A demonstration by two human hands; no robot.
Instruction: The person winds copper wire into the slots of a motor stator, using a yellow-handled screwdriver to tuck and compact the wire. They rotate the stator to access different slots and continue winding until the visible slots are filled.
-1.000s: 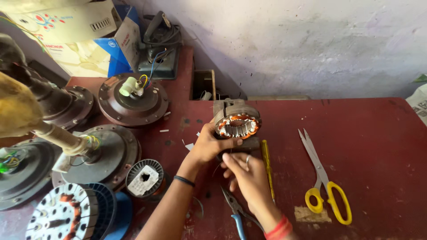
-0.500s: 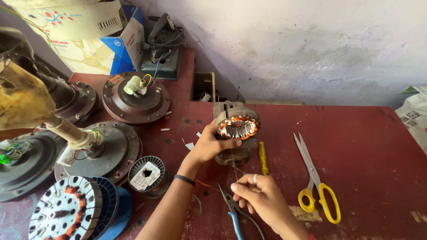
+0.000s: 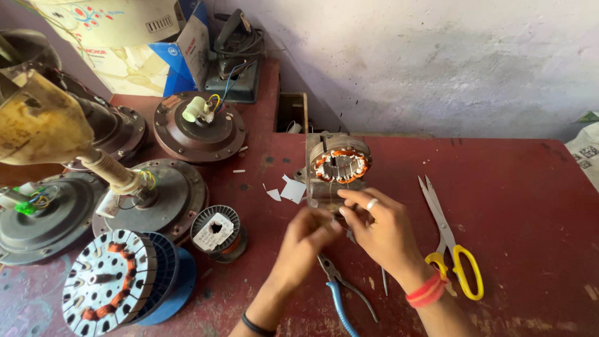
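A red workbench (image 3: 530,187) stands against a whitewashed wall (image 3: 437,62). Four fan motor housings (image 3: 198,128) lie left. One stator (image 3: 337,168) sits mid-bench; the left hand (image 3: 306,240) and right hand (image 3: 377,228) meet just below it, grip unclear. One pair of scissors (image 3: 449,249).

White cardboard carton (image 3: 118,37) with coloured print at far left of table (image 3: 530,206), blue-and-white box (image 3: 187,53) beside it, white paper label (image 3: 214,229) on wire spool (image 3: 218,234).

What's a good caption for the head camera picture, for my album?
Two hands, left hand and right hand, meet just below a copper-wound motor stator on a red workbench.
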